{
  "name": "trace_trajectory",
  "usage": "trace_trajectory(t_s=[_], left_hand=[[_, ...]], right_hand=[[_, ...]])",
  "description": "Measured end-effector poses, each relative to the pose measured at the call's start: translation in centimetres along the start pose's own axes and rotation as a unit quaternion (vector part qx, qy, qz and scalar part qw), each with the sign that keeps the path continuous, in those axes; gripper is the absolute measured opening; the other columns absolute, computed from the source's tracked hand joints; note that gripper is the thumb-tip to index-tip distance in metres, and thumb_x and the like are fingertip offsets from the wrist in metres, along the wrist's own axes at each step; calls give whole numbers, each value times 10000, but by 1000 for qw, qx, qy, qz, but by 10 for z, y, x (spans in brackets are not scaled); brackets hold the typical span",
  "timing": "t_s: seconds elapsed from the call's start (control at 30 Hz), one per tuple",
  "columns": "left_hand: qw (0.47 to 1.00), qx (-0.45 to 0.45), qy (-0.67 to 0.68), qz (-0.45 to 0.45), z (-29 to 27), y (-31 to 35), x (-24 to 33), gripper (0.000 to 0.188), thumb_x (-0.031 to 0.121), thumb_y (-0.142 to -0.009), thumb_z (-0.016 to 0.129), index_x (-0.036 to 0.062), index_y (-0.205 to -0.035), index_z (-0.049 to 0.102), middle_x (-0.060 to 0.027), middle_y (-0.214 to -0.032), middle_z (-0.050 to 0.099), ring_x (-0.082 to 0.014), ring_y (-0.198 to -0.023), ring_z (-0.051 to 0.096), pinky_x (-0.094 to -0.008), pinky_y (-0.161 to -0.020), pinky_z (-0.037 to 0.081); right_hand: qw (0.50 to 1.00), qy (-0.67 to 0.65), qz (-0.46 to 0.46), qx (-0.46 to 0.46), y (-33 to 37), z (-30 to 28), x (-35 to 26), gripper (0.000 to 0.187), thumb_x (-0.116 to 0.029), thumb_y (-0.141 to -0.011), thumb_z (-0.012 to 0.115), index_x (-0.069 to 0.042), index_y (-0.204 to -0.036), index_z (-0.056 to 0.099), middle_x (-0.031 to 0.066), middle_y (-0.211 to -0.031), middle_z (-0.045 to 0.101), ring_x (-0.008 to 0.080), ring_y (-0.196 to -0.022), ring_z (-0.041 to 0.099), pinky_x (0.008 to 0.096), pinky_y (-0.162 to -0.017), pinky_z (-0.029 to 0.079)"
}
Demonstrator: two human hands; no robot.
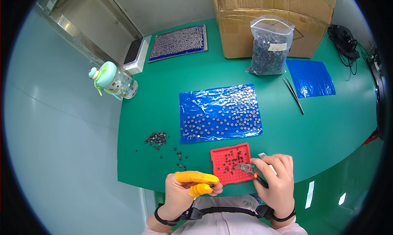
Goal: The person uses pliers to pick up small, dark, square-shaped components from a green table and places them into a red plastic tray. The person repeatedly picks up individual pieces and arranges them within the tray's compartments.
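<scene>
My left hand (pixel 180 192) has yellow covers on its thumb and forefinger. Their tips pinch a small black component (pixel 211 186) just left of the red tray's near corner. Wrapped round a pair of cutting pliers (pixel 262 181) with black and orange handles, my right hand (pixel 277 177) rests by the tray's right side. The metal jaws lie over the red tray (pixel 217 152), which has a dimpled floor and small black pieces scattered in it. A pale, flat-ended object (pixel 262 155) sticks out beside my right fingers; its kind is unclear.
A blue sheet (pixel 194 102) bearing many small square parts lies beyond the tray. Left of it are a dark heap of parts (pixel 156 139) and a bottle (pixel 118 82). Tweezers (pixel 294 95), a filled zip bag (pixel 268 48) and a cardboard box (pixel 235 34) stand farther right.
</scene>
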State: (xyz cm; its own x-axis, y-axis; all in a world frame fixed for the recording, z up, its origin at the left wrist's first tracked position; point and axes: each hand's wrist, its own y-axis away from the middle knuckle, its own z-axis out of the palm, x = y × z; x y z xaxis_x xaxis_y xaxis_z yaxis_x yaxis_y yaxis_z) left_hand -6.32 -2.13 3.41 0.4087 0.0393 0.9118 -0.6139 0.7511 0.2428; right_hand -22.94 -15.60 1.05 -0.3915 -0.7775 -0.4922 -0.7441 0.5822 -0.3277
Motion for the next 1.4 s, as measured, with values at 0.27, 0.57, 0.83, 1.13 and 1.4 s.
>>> trace_trajectory(t_s=[0.27,0.57,0.83,1.13,1.4], left_hand=[[742,-11,-625,243,-42,-44,40,222,-19,-702,740,40,-916,741,-94,-802,686,-206,-652,650,-281,-580,518],[647,-43,-716,261,-65,-90,5,205,6,-703,726,4,-909,729,-135,-810,682,-286,-681,657,-335,-628,550],[614,-59,-750,239,-60,-93,-5,209,-13,-715,709,-2,-922,729,-146,-838,682,-296,-690,660,-339,-648,556],[649,-30,-717,252,-62,-90,-6,242,5,-735,713,15,-976,722,-152,-867,694,-278,-705,668,-331,-649,555],[662,93,-717,198,-90,-59,27,201,6,-749,724,36,-948,734,-153,-849,693,-261,-647,642,-316,-573,508]], right_hand=[[995,81,-5,-62,6,6,14,428,-53,-682,716,-58,-1104,651,75,-1022,594,256,-964,533,442,-882,399],[995,67,-8,-78,8,6,20,433,-58,-689,714,-52,-1116,644,81,-1040,597,256,-977,528,443,-890,396],[996,57,-2,-73,10,4,24,439,-69,-680,731,-54,-1110,643,79,-1037,597,257,-964,531,439,-887,400],[996,47,1,-77,9,5,26,439,-72,-683,732,-54,-1113,644,77,-1043,597,257,-965,531,441,-890,399],[996,40,9,-75,9,4,26,432,-76,-682,734,-60,-1105,647,72,-1034,594,260,-969,528,443,-885,394]])
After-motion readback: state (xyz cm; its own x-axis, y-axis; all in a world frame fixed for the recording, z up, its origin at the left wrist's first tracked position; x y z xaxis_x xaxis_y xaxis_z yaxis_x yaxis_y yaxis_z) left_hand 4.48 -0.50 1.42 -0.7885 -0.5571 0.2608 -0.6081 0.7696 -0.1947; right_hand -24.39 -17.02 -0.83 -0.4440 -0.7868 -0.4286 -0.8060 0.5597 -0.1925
